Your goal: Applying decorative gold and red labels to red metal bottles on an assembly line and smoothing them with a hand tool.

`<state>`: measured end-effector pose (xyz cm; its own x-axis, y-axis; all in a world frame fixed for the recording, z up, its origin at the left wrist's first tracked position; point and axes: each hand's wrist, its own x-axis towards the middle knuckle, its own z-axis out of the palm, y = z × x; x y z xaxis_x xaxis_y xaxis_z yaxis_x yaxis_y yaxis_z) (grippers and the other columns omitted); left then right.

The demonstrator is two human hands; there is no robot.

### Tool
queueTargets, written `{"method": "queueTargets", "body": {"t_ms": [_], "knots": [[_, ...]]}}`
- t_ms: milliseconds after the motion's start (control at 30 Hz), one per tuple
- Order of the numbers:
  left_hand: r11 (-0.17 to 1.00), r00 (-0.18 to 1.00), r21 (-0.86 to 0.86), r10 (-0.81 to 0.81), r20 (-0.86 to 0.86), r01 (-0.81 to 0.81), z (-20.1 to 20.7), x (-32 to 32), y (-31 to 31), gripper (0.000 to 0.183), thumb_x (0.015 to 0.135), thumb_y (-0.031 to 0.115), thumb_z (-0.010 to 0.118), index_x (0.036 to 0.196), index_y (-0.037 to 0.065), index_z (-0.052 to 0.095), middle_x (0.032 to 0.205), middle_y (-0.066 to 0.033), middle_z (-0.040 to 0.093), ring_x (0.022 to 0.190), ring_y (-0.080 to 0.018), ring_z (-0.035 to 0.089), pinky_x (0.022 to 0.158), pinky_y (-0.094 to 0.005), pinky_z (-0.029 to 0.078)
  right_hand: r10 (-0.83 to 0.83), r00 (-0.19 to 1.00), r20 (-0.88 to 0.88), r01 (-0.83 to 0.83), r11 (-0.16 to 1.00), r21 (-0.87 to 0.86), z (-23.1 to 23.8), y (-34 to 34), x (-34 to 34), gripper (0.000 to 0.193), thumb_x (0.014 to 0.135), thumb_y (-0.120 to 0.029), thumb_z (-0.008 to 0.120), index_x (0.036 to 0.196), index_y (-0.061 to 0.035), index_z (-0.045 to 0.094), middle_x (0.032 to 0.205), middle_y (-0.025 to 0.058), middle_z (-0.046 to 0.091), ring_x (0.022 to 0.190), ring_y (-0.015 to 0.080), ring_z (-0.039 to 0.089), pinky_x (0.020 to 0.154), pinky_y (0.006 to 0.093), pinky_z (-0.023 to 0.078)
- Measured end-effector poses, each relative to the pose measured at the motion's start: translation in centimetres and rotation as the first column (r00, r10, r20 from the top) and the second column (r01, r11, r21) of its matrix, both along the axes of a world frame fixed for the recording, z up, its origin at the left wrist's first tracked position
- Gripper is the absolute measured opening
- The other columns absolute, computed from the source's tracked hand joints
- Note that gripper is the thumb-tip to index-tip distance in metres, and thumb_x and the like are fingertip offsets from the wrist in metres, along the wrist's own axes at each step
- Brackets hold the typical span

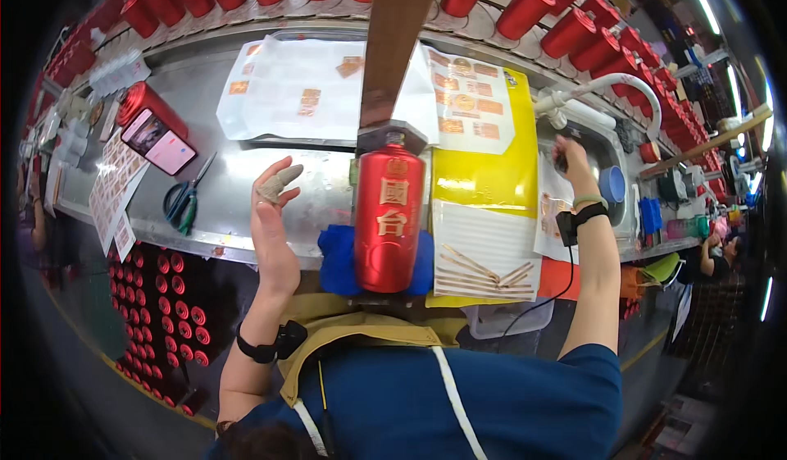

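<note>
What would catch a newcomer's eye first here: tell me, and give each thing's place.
The shiny red bottle with gold characters stands out first, mid-picture, with a blue cloth around its lower end. Next come the red bottles lined up along the far side, then the bright yellow sheet just right of the shiny red bottle.

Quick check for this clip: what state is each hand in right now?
Left hand: open, nothing visible in it, beside the red bottle.
Right hand: at the sink; grip cannot be told.
</note>
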<state>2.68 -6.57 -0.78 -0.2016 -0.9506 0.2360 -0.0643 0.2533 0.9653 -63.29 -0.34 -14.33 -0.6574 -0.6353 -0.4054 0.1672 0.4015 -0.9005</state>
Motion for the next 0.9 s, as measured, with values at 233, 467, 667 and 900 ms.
{"method": "queueTargets", "body": {"t_ms": [233, 467, 667, 900], "knots": [[0.998, 0.998, -0.003, -0.057, -0.040, 0.057, 0.4, -2.6, 0.5, 0.078, 0.107, 0.064, 0.018, 0.139, 0.001, 0.052, 0.146, -0.0148, 0.050, 0.135, -0.0246, 0.048, 0.108, -0.0418, 0.043, 0.413, 0.050, -0.910, -0.628, 0.721, 0.292, 9.6, -7.4, 20.1, 0.036, 0.085, -0.005, 0.062, 0.119, -0.0090, 0.072, 0.115, 0.0108, 0.073, 0.108, 0.0281, 0.067, 0.092, 0.0391, 0.055], [0.996, 0.997, -0.082, -0.038, -0.062, 0.033, 0.8, -1.9, 0.6, 0.073, 0.108, 0.060, 0.018, 0.142, 0.003, 0.049, 0.146, -0.0144, 0.050, 0.136, -0.0240, 0.047, 0.109, -0.0427, 0.042, 0.602, -0.174, -0.779, -0.422, 0.669, 0.612, 10.5, -5.4, 16.9, 0.036, 0.087, -0.016, 0.065, 0.122, -0.0127, 0.072, 0.121, 0.0078, 0.072, 0.113, 0.0306, 0.065, 0.091, 0.0411, 0.055], [0.999, 0.998, -0.043, -0.035, -0.059, 0.033, 0.8, -2.0, 1.3, 0.073, 0.108, 0.060, 0.017, 0.142, 0.003, 0.049, 0.146, -0.0144, 0.050, 0.136, -0.0245, 0.048, 0.108, -0.0423, 0.043, 0.630, 0.435, -0.643, -0.095, 0.742, 0.663, 12.2, -6.8, 15.6, 0.044, 0.092, -0.040, 0.068, 0.124, -0.0099, 0.071, 0.118, 0.0145, 0.073, 0.106, 0.0333, 0.070, 0.088, 0.0415, 0.056], [0.994, 0.998, -0.102, -0.037, -0.046, 0.032, 1.6, -1.8, 0.8, 0.074, 0.108, 0.060, 0.017, 0.141, 0.003, 0.050, 0.146, -0.0144, 0.051, 0.136, -0.0240, 0.048, 0.108, -0.0419, 0.043, 0.380, 0.720, -0.580, -0.069, 0.872, 0.485, 5.5, -6.9, 8.1, 0.070, 0.072, -0.057, 0.087, 0.105, 0.0035, 0.072, 0.102, 0.0155, 0.073, 0.093, 0.0243, 0.070, 0.082, 0.0351, 0.053]]}}
